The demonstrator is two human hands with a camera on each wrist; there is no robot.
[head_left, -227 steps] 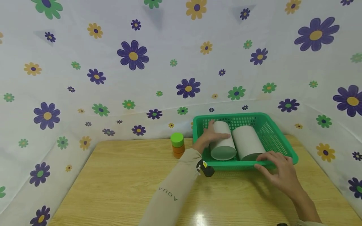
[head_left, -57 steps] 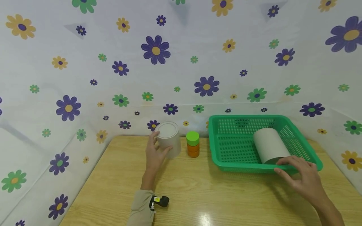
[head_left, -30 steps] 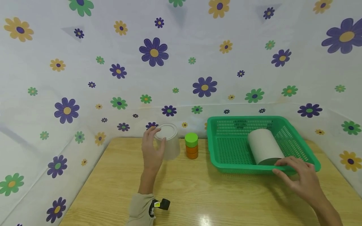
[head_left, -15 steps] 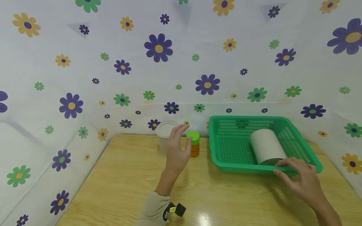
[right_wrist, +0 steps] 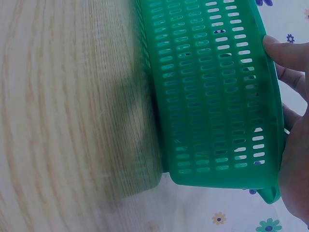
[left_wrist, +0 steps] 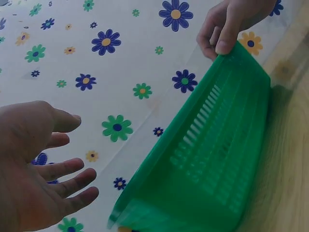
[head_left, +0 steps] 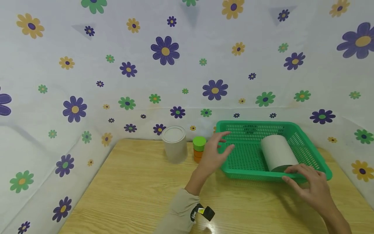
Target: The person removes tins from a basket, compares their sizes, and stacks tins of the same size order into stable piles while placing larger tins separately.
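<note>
My left hand (head_left: 212, 156) is over the left end of a green plastic basket (head_left: 251, 175), fingers spread and holding nothing. In the left wrist view, its bent fingers point towards the basket's side. My right hand (head_left: 312, 187) pinches the basket's front rim near the right corner; the right wrist view shows the thumb (right_wrist: 282, 53) on the outside of the rim. Inside the basket, a white canister (head_left: 277, 152) lies on its side in the right half. Left of the basket, another white canister (head_left: 175, 146) stands upright, its ringed round end up.
Between the standing canister and the basket is a small orange jar with a green lid (head_left: 199, 143), partly behind my left hand. All stand along the back of a wooden table (head_left: 131, 191). A flower-patterned white cloth (head_left: 140, 91) rises behind and at both sides.
My left hand took one canister from the basket and stood it left of the jar. It then let go and moved right, past the jar, to the basket. My right hand keeps the rim.
</note>
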